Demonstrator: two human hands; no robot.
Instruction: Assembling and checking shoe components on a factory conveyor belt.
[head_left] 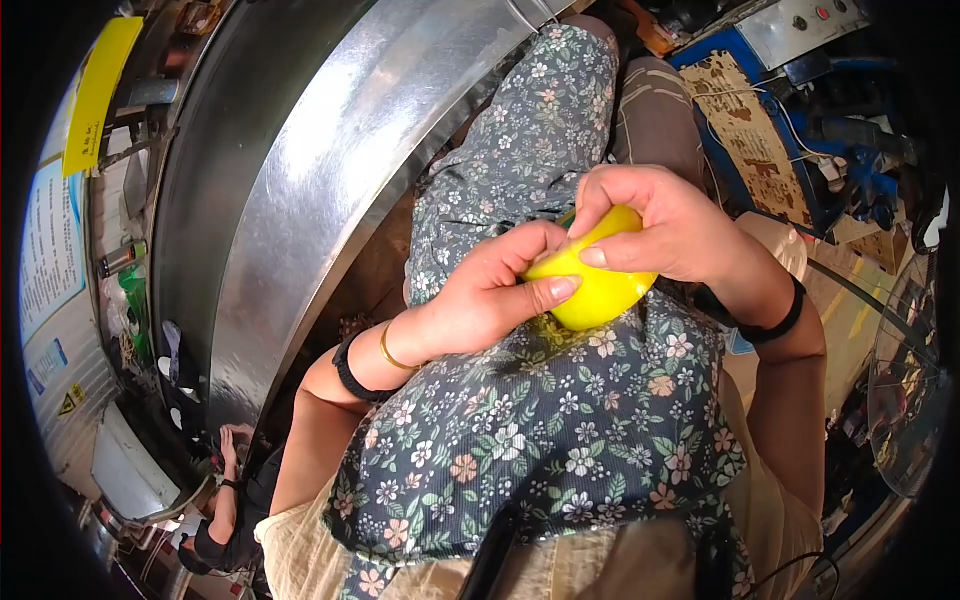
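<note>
Over my lap, both my hands hold a glossy, bright yellow rounded piece (600, 290) that looks smooth and curved; I cannot make out its kind. My left hand (485, 290) grips its left edge, the thumb lying across the front and the fingers curled behind. At the upper edge my right hand (665, 225) pinches it between thumb and bent fingers. The fingertips of both hands nearly meet there, and whatever lies between them is hidden. Beneath is a dark floral apron (510, 430), with a yellow reflection just below the piece.
A shiny metal conveyor edge (300, 170) curves along my left, beside a dark belt (200, 200). Another person (225, 500) works at lower left. To the right stand a blue machine frame (740, 130) and a wire fan guard (900, 400). A yellow sign (100, 95) hangs far left.
</note>
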